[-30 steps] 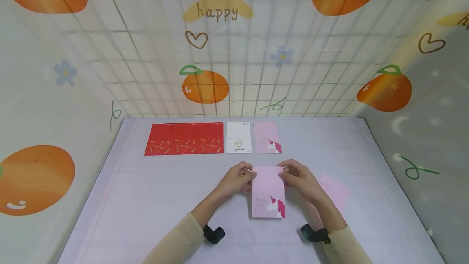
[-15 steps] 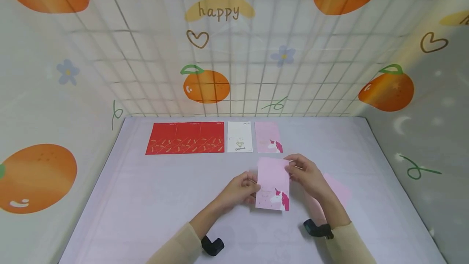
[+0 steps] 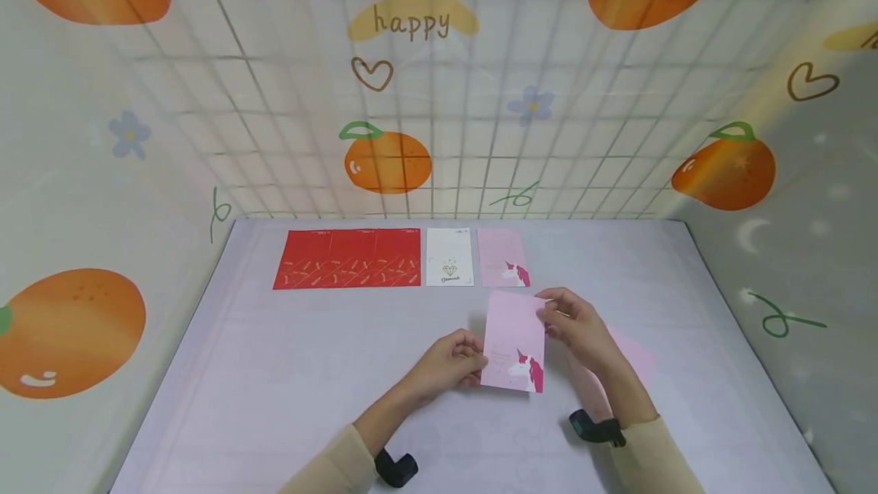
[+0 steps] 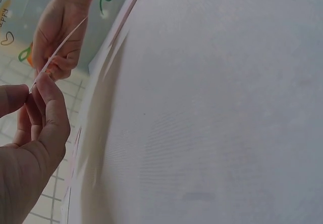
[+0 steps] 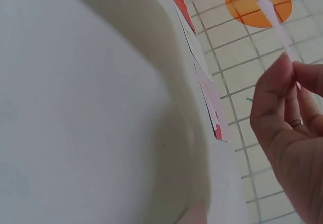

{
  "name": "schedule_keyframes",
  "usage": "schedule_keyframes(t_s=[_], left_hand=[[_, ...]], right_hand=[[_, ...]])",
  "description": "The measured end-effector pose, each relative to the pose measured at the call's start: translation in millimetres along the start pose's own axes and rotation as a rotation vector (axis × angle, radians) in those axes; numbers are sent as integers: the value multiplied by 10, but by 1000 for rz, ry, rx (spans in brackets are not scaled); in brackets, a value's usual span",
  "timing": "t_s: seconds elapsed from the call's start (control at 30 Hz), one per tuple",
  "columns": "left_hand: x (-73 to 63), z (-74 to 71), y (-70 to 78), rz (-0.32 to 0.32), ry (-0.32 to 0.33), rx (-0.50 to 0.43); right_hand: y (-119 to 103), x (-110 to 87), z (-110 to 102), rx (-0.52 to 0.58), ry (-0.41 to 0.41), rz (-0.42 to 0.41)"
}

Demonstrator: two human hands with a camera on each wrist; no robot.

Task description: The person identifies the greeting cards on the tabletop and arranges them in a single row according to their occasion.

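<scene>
A pink card with a white and magenta unicorn [image 3: 514, 338] is held up off the table between both hands. My left hand [image 3: 449, 360] pinches its left edge low down, between thumb and fingers. Near the top right corner, my right hand [image 3: 576, 326] pinches the opposite edge. Seen edge-on in the left wrist view, the card [image 4: 63, 43] is a thin strip running between the two hands. The right wrist view likewise shows the thin pink card [image 5: 275, 19] in the right fingers.
Along the table's back lie red cards with gold print [image 3: 346, 259], a white card with a gold diamond [image 3: 449, 258] and another pink unicorn card [image 3: 502, 258]. More pink paper [image 3: 634, 353] lies partly under the right forearm. Patterned curtains [image 3: 384, 97] hang behind and at both sides.
The card has moved right and away from me, and now tilts slightly. My left hand has slid down its left edge, while the right hand stays near the top corner.
</scene>
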State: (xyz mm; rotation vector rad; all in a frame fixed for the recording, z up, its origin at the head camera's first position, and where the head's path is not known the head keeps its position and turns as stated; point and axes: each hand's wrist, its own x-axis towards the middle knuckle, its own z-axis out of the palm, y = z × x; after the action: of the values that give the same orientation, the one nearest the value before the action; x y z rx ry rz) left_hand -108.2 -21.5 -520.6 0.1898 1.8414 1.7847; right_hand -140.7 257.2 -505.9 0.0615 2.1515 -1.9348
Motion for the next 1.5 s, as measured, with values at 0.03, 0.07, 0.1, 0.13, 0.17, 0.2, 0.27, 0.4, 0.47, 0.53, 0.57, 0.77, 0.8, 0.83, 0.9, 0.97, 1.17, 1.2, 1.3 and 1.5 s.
schedule_keyframes(t_s=[0.03, 0.07, 0.1, 0.13, 0.17, 0.2, 0.27, 0.4, 0.47, 0.53, 0.57, 0.77, 0.8, 0.83, 0.9, 0.97, 1.17, 1.2, 1.3, 1.5], left_hand=[[-3, -1, -1, 2, -1, 0], [-7, -3, 0, 3, -2, 0], [-10, -7, 2, 6, -3, 2], [-15, -10, 5, 8, -4, 3], [-19, -14, 10, 10, -5, 4], [-22, -20, 17, 14, -5, 8], [-23, -32, 29, 24, -4, 18], [-16, -64, 56, 54, 4, 30], [-10, -83, 69, 64, 12, 26], [-4, -105, 80, 72, 22, 14], [-1, -118, 84, 74, 27, 7], [16, -185, 90, 96, 51, -11], [20, -194, 88, 99, 55, -11], [21, -203, 87, 100, 61, -12], [26, -220, 86, 104, 74, -18], [32, -237, 83, 104, 86, -26], [62, -273, 61, 108, 120, -37], [65, -276, 54, 108, 126, -31], [70, -280, 34, 107, 142, -20], [78, -285, 14, 106, 161, -5]], right_hand=[[4, 3, 3, 3, 0, 1], [3, 1, 7, 8, 0, 2], [5, 0, 10, 13, -1, 3], [7, -1, 13, 22, -2, 3], [9, -2, 19, 28, -3, 0], [12, -2, 25, 34, -3, -2], [13, -8, 42, 50, -1, -2], [23, -28, 88, 73, 1, 5], [30, -42, 114, 84, -5, 12], [39, -52, 140, 94, -18, 16], [42, -58, 152, 101, -25, 15], [50, -108, 219, 117, -57, 14], [52, -117, 228, 116, -61, 13], [54, -125, 238, 119, -66, 10], [64, -140, 256, 120, -85, -2], [76, -153, 278, 116, -98, -13], [107, -190, 341, 70, -109, -41], [111, -193, 349, 62, -111, -49], [124, -191, 362, 56, -111, -67], [142, -178, 365, 55, -115, -100]])
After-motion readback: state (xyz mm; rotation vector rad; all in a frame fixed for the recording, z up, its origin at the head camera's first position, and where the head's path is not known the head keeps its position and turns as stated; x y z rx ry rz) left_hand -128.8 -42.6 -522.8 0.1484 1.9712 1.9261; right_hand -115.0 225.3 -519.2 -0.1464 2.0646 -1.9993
